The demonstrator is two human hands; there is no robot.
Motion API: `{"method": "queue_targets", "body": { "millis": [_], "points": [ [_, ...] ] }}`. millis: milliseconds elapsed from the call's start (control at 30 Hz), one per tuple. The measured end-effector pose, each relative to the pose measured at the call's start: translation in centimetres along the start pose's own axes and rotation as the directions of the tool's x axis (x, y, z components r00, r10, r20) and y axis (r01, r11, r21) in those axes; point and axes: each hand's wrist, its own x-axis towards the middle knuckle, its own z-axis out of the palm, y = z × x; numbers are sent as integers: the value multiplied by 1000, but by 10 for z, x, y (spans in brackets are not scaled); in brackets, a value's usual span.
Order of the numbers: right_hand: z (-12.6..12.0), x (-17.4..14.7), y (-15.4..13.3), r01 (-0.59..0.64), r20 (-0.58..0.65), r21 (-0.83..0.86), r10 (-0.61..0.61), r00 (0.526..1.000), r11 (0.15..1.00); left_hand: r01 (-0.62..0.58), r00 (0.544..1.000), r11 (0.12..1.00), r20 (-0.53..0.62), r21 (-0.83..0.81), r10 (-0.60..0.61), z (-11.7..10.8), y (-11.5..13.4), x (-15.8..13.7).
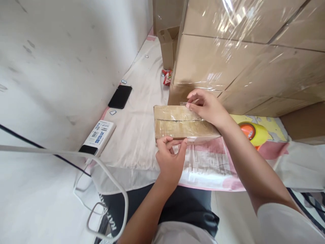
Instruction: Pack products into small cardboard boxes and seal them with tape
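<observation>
A small cardboard box (pixel 177 127), with clear tape over its top seam, lies on the cloth-covered surface in front of me. My left hand (pixel 171 156) is at the box's near edge, its curled fingers and thumb pressed against the side. At the far edge my right hand (pixel 204 106) pinches a short strip of clear tape (pixel 183 103) between thumb and fingers. To the right of the box, partly behind my right forearm, is a yellow tape roll (pixel 259 134) with an orange core.
Large stacked cartons (pixel 215 64) wrapped in clear film rise behind the box. A black phone (pixel 120 97) and a white power bank (pixel 99 137) lie to the left by the wall. A red packet (pixel 167 77) sits beside the cartons. A white cable (pixel 111 176) loops at lower left.
</observation>
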Motion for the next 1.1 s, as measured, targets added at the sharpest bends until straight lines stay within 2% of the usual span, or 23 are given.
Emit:
{"method": "queue_targets", "body": {
  "millis": [133, 367, 500, 667, 767, 867, 967, 1033, 1067, 1100],
  "points": [
    [1, -3, -8, 71, 81, -128, -61, 995, 989, -141, 990, 990, -31, 5, 141, 4, -20, 4],
    [-1, -4, -16, 2, 122, -255, 30, 992, 967, -197, 980, 980, -30, 32, 198, 4, -26, 6],
    [-7, -2, -22, -91, 195, -229, 138, 971, 969, -197, 980, 979, -24, 48, 199, -1, -26, 6],
    [-15, -9, -32, -188, 310, -220, 251, 917, 957, -307, 951, 950, -30, 55, 309, -16, -41, 11],
    [-16, -25, -36, -254, 334, -199, 309, 891, 946, -381, 924, 924, -27, 30, 382, -30, -55, 15],
    [-11, -54, -35, -375, 325, -53, 371, 870, 926, -415, 906, 910, -95, -8, 412, -41, -66, 18],
    [3, -94, -27, -455, 231, 139, 418, 878, 879, -368, 925, 926, -129, -79, 357, -41, -69, 20],
    [20, -129, -21, -427, 31, 226, 432, 901, 875, -315, 946, 940, -129, -130, 299, -37, -66, 21],
    [31, -148, -18, -397, -92, 263, 433, 897, 879, -286, 955, 947, -132, -149, 267, -34, -64, 20],
    [45, -170, -15, -364, -219, 305, 437, 873, 880, -259, 962, 952, -135, -162, 238, -32, -62, 20]
  ]
}}
